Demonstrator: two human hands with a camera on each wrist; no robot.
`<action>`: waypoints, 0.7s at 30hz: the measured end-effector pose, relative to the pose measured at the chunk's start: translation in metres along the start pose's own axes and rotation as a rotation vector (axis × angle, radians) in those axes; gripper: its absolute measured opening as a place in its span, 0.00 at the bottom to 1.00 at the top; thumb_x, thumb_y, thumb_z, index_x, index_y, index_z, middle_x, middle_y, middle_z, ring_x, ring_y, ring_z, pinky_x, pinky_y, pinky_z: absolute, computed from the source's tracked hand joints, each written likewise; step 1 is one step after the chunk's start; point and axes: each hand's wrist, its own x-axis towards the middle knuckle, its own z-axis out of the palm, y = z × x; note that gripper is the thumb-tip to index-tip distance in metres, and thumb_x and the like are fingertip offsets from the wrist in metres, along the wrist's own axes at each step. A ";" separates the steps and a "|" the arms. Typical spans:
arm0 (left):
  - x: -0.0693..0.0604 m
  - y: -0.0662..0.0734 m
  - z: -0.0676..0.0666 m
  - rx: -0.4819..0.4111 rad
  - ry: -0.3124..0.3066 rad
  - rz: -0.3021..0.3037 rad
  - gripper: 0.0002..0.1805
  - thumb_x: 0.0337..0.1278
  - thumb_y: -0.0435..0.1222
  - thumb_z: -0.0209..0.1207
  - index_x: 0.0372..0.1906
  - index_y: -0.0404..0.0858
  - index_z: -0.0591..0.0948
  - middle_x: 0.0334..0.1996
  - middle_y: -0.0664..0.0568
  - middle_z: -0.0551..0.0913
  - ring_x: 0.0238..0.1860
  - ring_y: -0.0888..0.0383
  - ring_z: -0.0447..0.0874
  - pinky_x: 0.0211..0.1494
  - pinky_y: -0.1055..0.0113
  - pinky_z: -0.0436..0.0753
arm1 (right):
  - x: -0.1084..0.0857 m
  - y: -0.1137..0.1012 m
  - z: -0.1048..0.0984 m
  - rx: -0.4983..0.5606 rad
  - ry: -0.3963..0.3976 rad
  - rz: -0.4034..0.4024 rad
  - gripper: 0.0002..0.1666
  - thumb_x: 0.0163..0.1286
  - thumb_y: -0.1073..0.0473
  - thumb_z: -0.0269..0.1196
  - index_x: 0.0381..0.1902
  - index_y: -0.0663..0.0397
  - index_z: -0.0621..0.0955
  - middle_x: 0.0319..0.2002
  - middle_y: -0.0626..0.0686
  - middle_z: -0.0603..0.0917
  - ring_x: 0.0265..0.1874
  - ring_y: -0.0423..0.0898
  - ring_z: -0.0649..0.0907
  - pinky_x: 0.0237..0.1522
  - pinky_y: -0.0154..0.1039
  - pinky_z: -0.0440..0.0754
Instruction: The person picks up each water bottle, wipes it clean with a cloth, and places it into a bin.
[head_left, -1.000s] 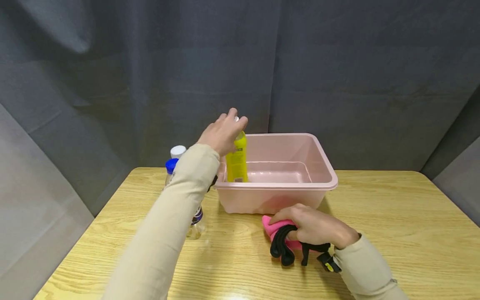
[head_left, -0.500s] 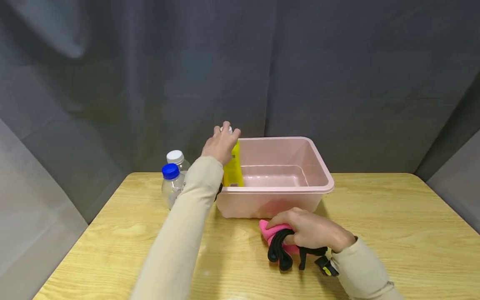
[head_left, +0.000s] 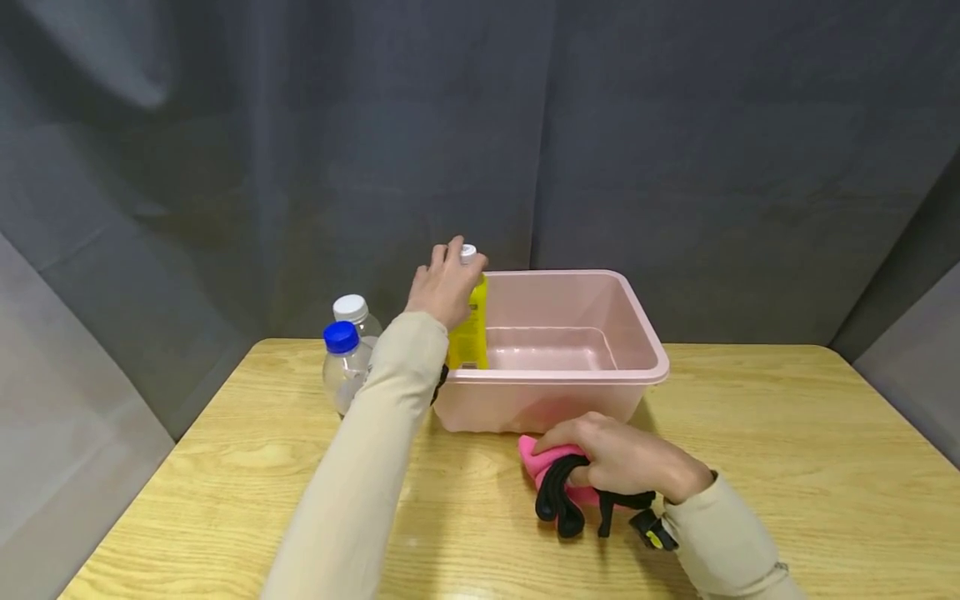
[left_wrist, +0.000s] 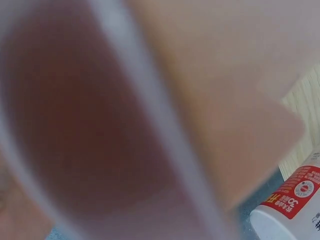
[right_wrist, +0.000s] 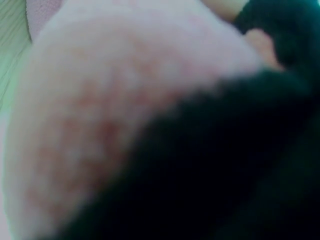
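Observation:
My left hand grips a yellow bottle with a white cap near its neck. The bottle stands inside the left end of a pink plastic tub; the hand hides part of it. In the left wrist view the tub's rim fills much of the frame, blurred. On the table in front of the tub, my right hand holds a bunched pink cloth and folded black fabric. Up close in the right wrist view, the pink cloth and black fabric are blurred.
Left of the tub stand a clear bottle with a blue cap and one with a white cap, partly behind my left sleeve. A white container with a red label shows in the left wrist view. A dark curtain hangs behind the table.
The yellow bottle has sunk slightly in the tub and, tilting left half a second ago, now stands straighter. My left arm has shifted right, exposing the capped bottles. The right hand stays on the cloth.

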 end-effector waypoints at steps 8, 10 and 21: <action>-0.001 0.002 -0.004 -0.011 0.017 0.002 0.35 0.60 0.34 0.69 0.71 0.48 0.72 0.76 0.38 0.56 0.71 0.39 0.59 0.64 0.46 0.77 | -0.002 0.000 -0.002 0.008 -0.008 0.013 0.24 0.56 0.72 0.72 0.52 0.53 0.86 0.49 0.47 0.87 0.51 0.45 0.83 0.54 0.46 0.82; -0.002 0.002 -0.006 -0.019 0.025 0.003 0.35 0.61 0.33 0.68 0.72 0.48 0.71 0.77 0.39 0.56 0.72 0.40 0.59 0.65 0.47 0.76 | -0.001 0.001 -0.003 0.006 -0.003 0.010 0.24 0.56 0.72 0.72 0.52 0.53 0.86 0.49 0.47 0.87 0.50 0.45 0.83 0.54 0.46 0.82; -0.041 0.013 -0.015 -0.050 0.278 0.159 0.25 0.64 0.34 0.65 0.65 0.42 0.77 0.69 0.39 0.70 0.67 0.40 0.69 0.59 0.48 0.80 | 0.002 0.000 -0.003 0.008 0.005 -0.008 0.23 0.58 0.71 0.73 0.52 0.54 0.86 0.49 0.48 0.87 0.50 0.45 0.83 0.53 0.46 0.82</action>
